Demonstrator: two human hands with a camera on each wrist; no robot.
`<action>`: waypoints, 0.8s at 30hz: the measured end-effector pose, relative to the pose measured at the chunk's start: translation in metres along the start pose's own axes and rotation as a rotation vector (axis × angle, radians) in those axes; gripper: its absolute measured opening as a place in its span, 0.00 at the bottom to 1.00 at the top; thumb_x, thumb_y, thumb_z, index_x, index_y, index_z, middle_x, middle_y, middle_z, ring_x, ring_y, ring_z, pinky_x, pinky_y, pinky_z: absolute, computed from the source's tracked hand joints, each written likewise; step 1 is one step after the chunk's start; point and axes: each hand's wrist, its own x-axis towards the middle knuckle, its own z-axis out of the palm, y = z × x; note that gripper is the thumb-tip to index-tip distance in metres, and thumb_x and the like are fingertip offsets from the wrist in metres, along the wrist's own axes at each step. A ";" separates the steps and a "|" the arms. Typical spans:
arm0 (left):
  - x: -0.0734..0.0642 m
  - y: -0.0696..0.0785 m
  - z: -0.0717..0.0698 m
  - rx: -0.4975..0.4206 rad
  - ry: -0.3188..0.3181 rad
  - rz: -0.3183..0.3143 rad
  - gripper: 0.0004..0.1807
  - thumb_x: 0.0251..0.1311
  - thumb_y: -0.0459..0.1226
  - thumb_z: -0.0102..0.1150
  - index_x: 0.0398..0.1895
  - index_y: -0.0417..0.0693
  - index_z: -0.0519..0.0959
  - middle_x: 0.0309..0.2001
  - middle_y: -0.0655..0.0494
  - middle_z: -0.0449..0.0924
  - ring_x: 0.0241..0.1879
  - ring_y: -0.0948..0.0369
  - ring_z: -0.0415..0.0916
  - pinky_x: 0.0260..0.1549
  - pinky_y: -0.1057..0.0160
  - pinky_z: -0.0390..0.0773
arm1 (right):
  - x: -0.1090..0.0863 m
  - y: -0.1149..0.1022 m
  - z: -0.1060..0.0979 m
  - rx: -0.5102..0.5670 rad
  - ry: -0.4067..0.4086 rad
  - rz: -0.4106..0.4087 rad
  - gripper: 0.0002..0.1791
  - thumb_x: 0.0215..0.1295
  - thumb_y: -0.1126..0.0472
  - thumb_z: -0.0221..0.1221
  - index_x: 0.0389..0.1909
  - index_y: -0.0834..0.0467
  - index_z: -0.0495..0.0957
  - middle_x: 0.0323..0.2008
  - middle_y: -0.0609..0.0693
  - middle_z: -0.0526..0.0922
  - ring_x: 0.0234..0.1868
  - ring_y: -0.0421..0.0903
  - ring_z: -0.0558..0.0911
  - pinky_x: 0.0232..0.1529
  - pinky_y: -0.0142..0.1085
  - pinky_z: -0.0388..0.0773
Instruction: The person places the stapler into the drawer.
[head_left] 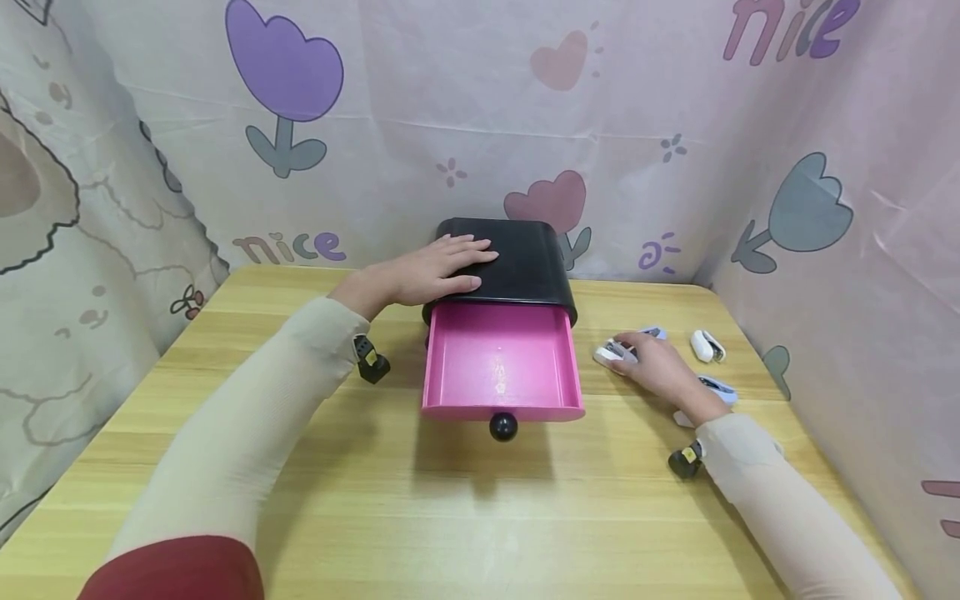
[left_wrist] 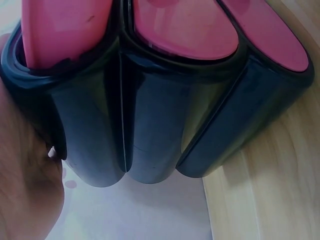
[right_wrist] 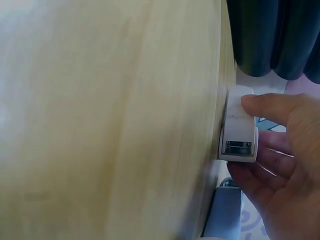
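Observation:
A black drawer cabinet [head_left: 525, 265] stands at the back of the table, its top pink drawer [head_left: 442, 358] pulled out toward me by a black knob [head_left: 503, 427]. My left hand [head_left: 427, 273] rests on the cabinet's top with fingers straight. In the left wrist view the left hand [left_wrist: 30, 175] lies along the side of the topmost of three black tiers. To the right of the cabinet, my right hand [head_left: 663, 367] grips a small white stapler [right_wrist: 239, 120]. Thumb on its upper face and fingers along its other side, the right hand [right_wrist: 295, 150] holds it close to the tabletop.
Around the right hand lie a blue stapler [head_left: 655, 332] just behind it, a white stapler [head_left: 705, 346] farther right, and another blue stapler [head_left: 718, 389] partly behind the wrist. A patterned curtain [head_left: 420, 125] hangs behind the wooden table [head_left: 450, 533] and along both sides.

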 end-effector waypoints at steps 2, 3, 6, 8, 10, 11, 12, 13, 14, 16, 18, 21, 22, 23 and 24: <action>0.000 0.000 0.001 -0.002 -0.001 0.001 0.32 0.74 0.54 0.38 0.77 0.55 0.56 0.77 0.55 0.47 0.76 0.55 0.36 0.72 0.56 0.32 | -0.001 0.000 0.000 0.002 -0.012 0.004 0.32 0.66 0.50 0.61 0.65 0.64 0.70 0.60 0.66 0.75 0.59 0.66 0.74 0.59 0.60 0.67; 0.000 0.000 0.001 -0.003 -0.002 0.001 0.32 0.74 0.54 0.39 0.77 0.55 0.56 0.77 0.55 0.47 0.76 0.55 0.36 0.72 0.56 0.32 | -0.002 -0.001 0.000 0.002 -0.016 0.002 0.32 0.66 0.50 0.61 0.65 0.65 0.70 0.60 0.66 0.74 0.59 0.66 0.73 0.59 0.60 0.67; 0.000 0.000 0.001 -0.007 0.000 0.002 0.32 0.74 0.53 0.39 0.77 0.55 0.56 0.77 0.55 0.47 0.76 0.54 0.36 0.72 0.56 0.32 | -0.004 -0.001 -0.001 0.006 -0.017 -0.011 0.32 0.66 0.51 0.61 0.65 0.64 0.70 0.61 0.67 0.73 0.59 0.66 0.73 0.59 0.61 0.67; 0.000 0.000 0.002 -0.011 0.003 0.004 0.32 0.74 0.53 0.39 0.77 0.55 0.57 0.77 0.55 0.47 0.76 0.54 0.36 0.72 0.56 0.32 | -0.005 -0.001 -0.002 0.016 -0.014 -0.014 0.32 0.66 0.52 0.61 0.66 0.64 0.69 0.61 0.66 0.73 0.58 0.64 0.74 0.58 0.60 0.68; 0.000 -0.001 0.002 -0.011 0.007 0.005 0.31 0.74 0.53 0.39 0.77 0.55 0.57 0.77 0.55 0.47 0.76 0.54 0.36 0.72 0.56 0.31 | -0.006 -0.003 -0.003 0.026 -0.006 -0.018 0.32 0.65 0.52 0.62 0.66 0.62 0.69 0.60 0.65 0.74 0.56 0.62 0.75 0.56 0.58 0.70; 0.000 -0.001 0.003 -0.012 0.008 0.005 0.31 0.74 0.53 0.39 0.77 0.55 0.57 0.77 0.55 0.47 0.76 0.54 0.36 0.72 0.56 0.31 | -0.007 -0.004 -0.005 0.029 0.001 -0.023 0.32 0.65 0.51 0.62 0.67 0.62 0.69 0.60 0.64 0.74 0.54 0.61 0.76 0.54 0.57 0.71; 0.001 -0.002 0.003 -0.012 0.010 0.006 0.31 0.74 0.53 0.39 0.77 0.55 0.57 0.77 0.55 0.47 0.76 0.54 0.36 0.72 0.55 0.31 | -0.007 -0.006 -0.006 0.029 0.010 -0.029 0.32 0.65 0.51 0.62 0.67 0.62 0.69 0.59 0.64 0.74 0.53 0.60 0.76 0.53 0.56 0.71; 0.001 -0.002 0.003 -0.013 0.011 0.007 0.31 0.74 0.53 0.39 0.77 0.55 0.57 0.77 0.54 0.47 0.76 0.54 0.36 0.72 0.55 0.31 | -0.008 -0.008 -0.008 0.030 0.018 -0.037 0.32 0.65 0.51 0.62 0.67 0.62 0.69 0.59 0.63 0.75 0.52 0.59 0.76 0.53 0.56 0.72; 0.001 -0.003 0.003 -0.013 0.013 0.009 0.31 0.74 0.53 0.39 0.77 0.55 0.57 0.77 0.54 0.48 0.76 0.54 0.36 0.72 0.55 0.31 | -0.008 -0.010 -0.010 0.032 0.032 -0.050 0.32 0.65 0.52 0.62 0.66 0.61 0.70 0.58 0.63 0.75 0.51 0.59 0.76 0.52 0.55 0.72; 0.001 -0.003 0.003 -0.015 0.015 0.011 0.31 0.74 0.53 0.39 0.77 0.54 0.57 0.77 0.54 0.48 0.76 0.54 0.36 0.72 0.55 0.31 | -0.009 -0.014 -0.013 0.027 0.066 -0.088 0.31 0.64 0.53 0.63 0.65 0.61 0.71 0.56 0.63 0.76 0.50 0.59 0.77 0.51 0.55 0.72; 0.001 -0.002 0.002 -0.017 0.018 0.013 0.31 0.74 0.52 0.39 0.77 0.54 0.57 0.77 0.54 0.48 0.76 0.53 0.36 0.72 0.55 0.31 | -0.010 -0.017 -0.017 0.028 0.097 -0.119 0.30 0.62 0.55 0.64 0.63 0.61 0.72 0.55 0.62 0.77 0.50 0.59 0.77 0.51 0.55 0.72; 0.001 -0.002 0.002 -0.018 0.022 0.014 0.31 0.74 0.52 0.39 0.76 0.54 0.57 0.77 0.54 0.48 0.76 0.53 0.36 0.72 0.56 0.32 | -0.011 -0.021 -0.021 0.024 0.137 -0.163 0.28 0.60 0.56 0.65 0.61 0.60 0.74 0.52 0.60 0.79 0.47 0.57 0.78 0.49 0.54 0.73; 0.002 -0.002 0.002 -0.019 0.023 0.014 0.31 0.74 0.52 0.39 0.76 0.54 0.57 0.77 0.54 0.48 0.76 0.53 0.36 0.72 0.56 0.32 | -0.012 -0.023 -0.022 0.021 0.148 -0.172 0.28 0.59 0.57 0.66 0.61 0.59 0.74 0.51 0.59 0.79 0.47 0.56 0.78 0.48 0.53 0.74; 0.002 -0.002 0.002 -0.018 0.025 0.015 0.31 0.74 0.53 0.38 0.76 0.54 0.57 0.77 0.54 0.48 0.76 0.53 0.37 0.72 0.56 0.32 | -0.012 -0.025 -0.023 0.020 0.155 -0.178 0.28 0.59 0.57 0.66 0.61 0.59 0.74 0.51 0.58 0.80 0.46 0.55 0.78 0.48 0.53 0.74; 0.002 -0.002 0.003 -0.018 0.025 0.015 0.31 0.74 0.53 0.38 0.76 0.55 0.57 0.77 0.54 0.48 0.76 0.53 0.37 0.72 0.56 0.32 | -0.013 -0.027 -0.024 0.018 0.162 -0.186 0.28 0.59 0.57 0.66 0.61 0.58 0.75 0.50 0.57 0.80 0.45 0.54 0.78 0.47 0.53 0.74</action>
